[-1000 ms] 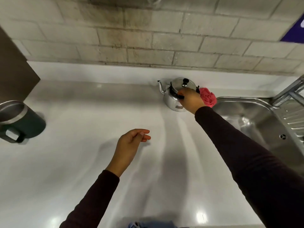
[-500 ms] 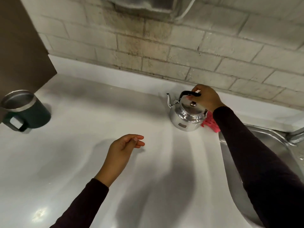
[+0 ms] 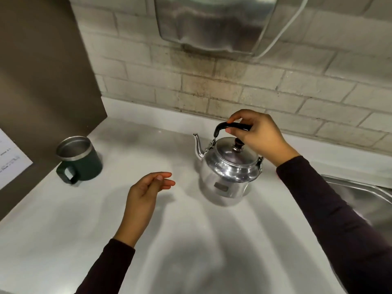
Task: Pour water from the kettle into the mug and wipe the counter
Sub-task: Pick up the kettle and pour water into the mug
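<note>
A shiny steel kettle [image 3: 227, 172] with a lid knob and a black handle hangs just above the white counter [image 3: 63, 230], spout pointing left. My right hand [image 3: 258, 134] is shut on the black handle from above. A dark green mug [image 3: 82, 164] with a steel rim stands upright at the left, handle toward me, open top showing. My left hand [image 3: 146, 194] hovers over the counter between mug and kettle, fingers loosely curled and apart, holding nothing. The pink cloth is hidden from view.
A steel sink [image 3: 364, 200] lies at the right edge. A brown panel [image 3: 42, 71] with a paper sheet [image 3: 10, 158] rises at the left. A metal wall unit [image 3: 212, 24] with a cord hangs on the brick wall above the kettle.
My right hand raised the kettle's handle upright and lifted the kettle, bringing it left and nearer. The view swung left, so the mug sits closer to centre; the pink cloth went out of sight.
</note>
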Action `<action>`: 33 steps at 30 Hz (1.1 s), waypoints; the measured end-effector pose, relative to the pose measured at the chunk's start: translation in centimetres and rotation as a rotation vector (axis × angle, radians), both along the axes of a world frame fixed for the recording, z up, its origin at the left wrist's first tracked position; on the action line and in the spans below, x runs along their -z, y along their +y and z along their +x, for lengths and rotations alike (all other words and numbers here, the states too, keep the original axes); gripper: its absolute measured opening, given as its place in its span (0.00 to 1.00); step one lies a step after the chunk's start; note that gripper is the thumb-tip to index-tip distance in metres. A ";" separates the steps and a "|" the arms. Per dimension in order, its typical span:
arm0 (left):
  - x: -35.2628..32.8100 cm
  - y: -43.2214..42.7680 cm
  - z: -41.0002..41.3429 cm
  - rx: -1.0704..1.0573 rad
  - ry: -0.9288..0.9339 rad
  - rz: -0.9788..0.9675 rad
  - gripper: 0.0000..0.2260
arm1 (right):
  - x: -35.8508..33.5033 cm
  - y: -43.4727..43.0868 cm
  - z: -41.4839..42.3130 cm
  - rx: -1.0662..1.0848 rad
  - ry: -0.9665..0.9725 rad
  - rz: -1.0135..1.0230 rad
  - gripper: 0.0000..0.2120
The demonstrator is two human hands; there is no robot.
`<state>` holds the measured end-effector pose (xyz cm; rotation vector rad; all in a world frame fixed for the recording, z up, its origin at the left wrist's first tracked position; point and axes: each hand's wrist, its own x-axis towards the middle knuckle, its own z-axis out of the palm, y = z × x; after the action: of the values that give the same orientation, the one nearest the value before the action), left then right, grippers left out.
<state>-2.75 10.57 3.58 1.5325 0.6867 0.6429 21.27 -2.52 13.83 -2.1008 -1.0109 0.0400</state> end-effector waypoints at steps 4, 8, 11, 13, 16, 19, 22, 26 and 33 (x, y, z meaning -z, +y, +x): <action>-0.5 2.9 -2.5 -0.012 -0.001 0.009 0.12 | -0.8 4.6 -4.7 -0.087 -0.009 -0.038 0.06; -0.3 5.6 -5.4 -0.015 0.010 -0.029 0.12 | -1.3 9.8 -8.8 -0.194 -0.039 -0.106 0.06; 0.1 7.8 -7.7 -0.015 0.022 -0.066 0.12 | -1.5 14.0 -11.6 -0.250 -0.079 -0.176 0.08; 0.3 9.1 -8.8 -0.015 0.027 -0.078 0.12 | -1.7 16.5 -13.0 -0.278 -0.114 -0.224 0.08; 0.7 10.9 -10.2 -0.018 0.020 -0.090 0.12 | -2.1 19.8 -14.7 -0.323 -0.185 -0.305 0.07; 1.0 12.4 -11.2 -0.020 0.012 -0.084 0.12 | -2.6 22.3 -15.9 -0.370 -0.267 -0.356 0.07; 1.3 13.8 -12.0 -0.039 -0.008 -0.100 0.12 | -2.8 24.3 -16.7 -0.395 -0.321 -0.399 0.08; 2.0 15.2 -12.9 -0.051 0.009 -0.134 0.13 | -2.8 26.7 -17.5 -0.412 -0.334 -0.466 0.08; 2.4 15.9 -13.5 -0.074 -0.011 -0.156 0.13 | -2.9 29.3 -18.1 -0.431 -0.376 -0.547 0.07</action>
<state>-16.29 26.47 1.16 1.3642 0.7699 0.6380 3.15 26.74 16.77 -2.3768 -1.8378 0.1571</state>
